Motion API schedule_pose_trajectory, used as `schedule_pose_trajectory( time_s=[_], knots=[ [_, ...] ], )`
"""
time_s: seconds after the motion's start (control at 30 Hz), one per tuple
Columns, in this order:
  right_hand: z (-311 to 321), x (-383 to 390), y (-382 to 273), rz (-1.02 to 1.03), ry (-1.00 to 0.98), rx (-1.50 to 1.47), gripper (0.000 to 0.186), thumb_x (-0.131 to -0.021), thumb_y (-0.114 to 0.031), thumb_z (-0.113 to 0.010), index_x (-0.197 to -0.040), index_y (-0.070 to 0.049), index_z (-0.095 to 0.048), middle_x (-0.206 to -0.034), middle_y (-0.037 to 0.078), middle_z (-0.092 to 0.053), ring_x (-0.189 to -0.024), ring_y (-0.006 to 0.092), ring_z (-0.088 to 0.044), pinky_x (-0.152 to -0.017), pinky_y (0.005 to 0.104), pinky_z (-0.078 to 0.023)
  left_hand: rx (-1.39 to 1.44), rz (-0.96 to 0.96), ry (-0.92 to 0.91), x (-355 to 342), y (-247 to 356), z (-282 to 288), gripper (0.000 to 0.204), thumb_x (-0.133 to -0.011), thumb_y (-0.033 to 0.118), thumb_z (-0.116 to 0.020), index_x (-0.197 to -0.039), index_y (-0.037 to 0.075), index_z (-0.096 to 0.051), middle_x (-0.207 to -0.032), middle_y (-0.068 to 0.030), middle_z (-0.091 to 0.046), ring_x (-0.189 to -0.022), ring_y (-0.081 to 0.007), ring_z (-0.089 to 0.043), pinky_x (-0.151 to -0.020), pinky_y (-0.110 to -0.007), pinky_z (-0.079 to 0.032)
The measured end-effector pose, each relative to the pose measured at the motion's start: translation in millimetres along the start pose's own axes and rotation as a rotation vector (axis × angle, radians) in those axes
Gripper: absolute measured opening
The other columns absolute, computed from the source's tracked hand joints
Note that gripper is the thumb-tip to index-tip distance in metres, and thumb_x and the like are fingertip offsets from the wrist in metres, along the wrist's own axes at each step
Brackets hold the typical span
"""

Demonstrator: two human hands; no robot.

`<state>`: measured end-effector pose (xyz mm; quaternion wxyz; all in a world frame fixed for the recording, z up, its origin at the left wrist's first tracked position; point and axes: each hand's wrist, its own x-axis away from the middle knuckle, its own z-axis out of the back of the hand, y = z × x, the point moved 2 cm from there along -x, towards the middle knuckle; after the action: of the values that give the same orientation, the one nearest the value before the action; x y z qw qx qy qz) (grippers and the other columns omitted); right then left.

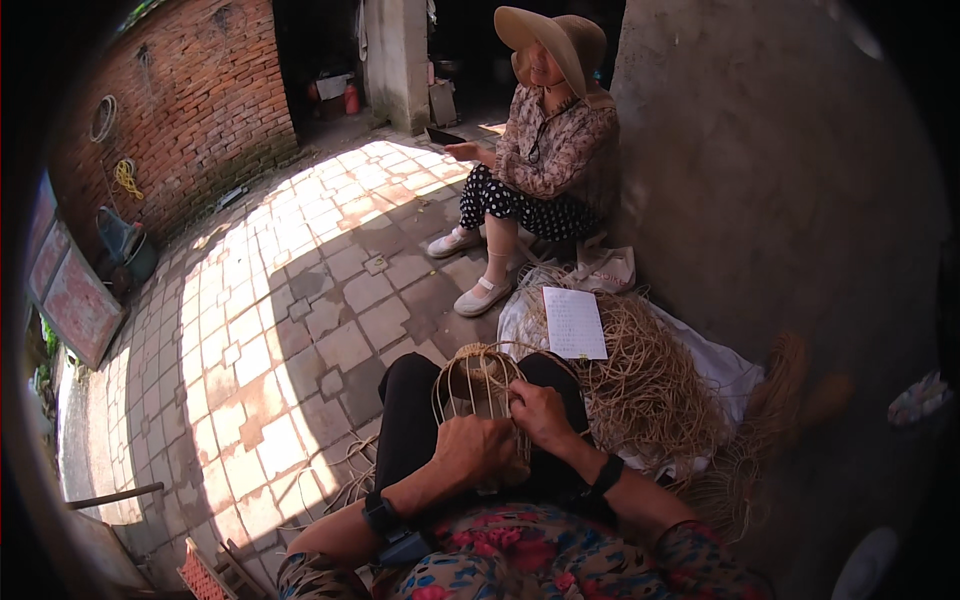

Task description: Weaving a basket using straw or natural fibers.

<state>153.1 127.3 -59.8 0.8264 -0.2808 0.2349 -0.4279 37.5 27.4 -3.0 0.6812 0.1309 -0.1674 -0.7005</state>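
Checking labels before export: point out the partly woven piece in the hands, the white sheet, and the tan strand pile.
Partly woven piece point(482, 362): head view, woven far end.
White sheet point(574, 324): head view, middle of its face.
Tan strand pile point(652, 388): head view, strands near its middle.

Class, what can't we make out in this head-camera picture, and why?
All in the head view:
Left hand: fingertips hidden behind its knuckles.
Woven piece: near part mostly covered by that hand and the right hand.
Paper: writing too small.
Pale object, lower right: dim, blurred.
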Motion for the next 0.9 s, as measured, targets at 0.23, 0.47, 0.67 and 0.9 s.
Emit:
schedule_pose_trajectory(
  time_s=[0.23, 0.47, 0.67, 0.9],
  knots=[
    [29.4, -20.2, -42.1, 0.18, -0.006, -0.022, 0.025, -0.082, -0.012, -0.061, -0.106, -0.006, -0.059, -0.08, 0.017, -0.066, -0.07, 0.0338, -0.064, -0.065, 0.0424, -0.05, 0.487, 0.048, -0.017, 8.3, -39.2, 5.1, 0.024, -0.083, 0.025, -0.06, -0.085, 0.002, -0.067, -0.069, -0.0104, -0.066, -0.062, -0.0212, -0.065, -0.062, -0.034, -0.05],
    [30.2, 15.1, -18.2, -0.272, -0.285, -1.243, 0.038, -0.085, -0.013, -0.063, -0.119, -0.002, -0.049, -0.074, 0.002, -0.061, -0.047, 0.0018, -0.043, -0.043, 0.015, -0.034, 0.457, -0.098, 0.063, 28.2, -37.1, 0.8, 0.043, -0.073, 0.027, -0.078, -0.102, 0.007, -0.054, -0.084, -0.0125, -0.065, -0.075, -0.0295, -0.067, -0.068, -0.038, -0.053],
    [63.2, 55.8, 24.4, -0.41, -0.604, -1.295, 0.041, -0.085, -0.017, -0.064, -0.12, -0.002, -0.049, -0.066, -0.001, -0.054, -0.045, 0.0015, -0.039, -0.041, 0.016, -0.031, 0.414, -0.174, 0.081, 30.5, -37.4, -4.6, 0.046, -0.07, 0.019, -0.079, -0.105, 0.01, -0.051, -0.092, -0.0109, -0.061, -0.08, -0.0271, -0.066, -0.069, -0.037, -0.053],
    [137.4, 80.1, 191.3, -0.633, -0.037, -1.133, 0.033, -0.082, -0.012, -0.067, -0.112, -0.006, -0.056, -0.067, -0.001, -0.055, -0.049, 0.0047, -0.044, -0.044, 0.0214, -0.036, 0.354, -0.184, 0.077, 33.1, -36.2, -4.8, 0.045, -0.072, 0.021, -0.078, -0.106, 0.008, -0.053, -0.092, -0.0128, -0.062, -0.081, -0.0277, -0.067, -0.071, -0.037, -0.053]
  ],
)
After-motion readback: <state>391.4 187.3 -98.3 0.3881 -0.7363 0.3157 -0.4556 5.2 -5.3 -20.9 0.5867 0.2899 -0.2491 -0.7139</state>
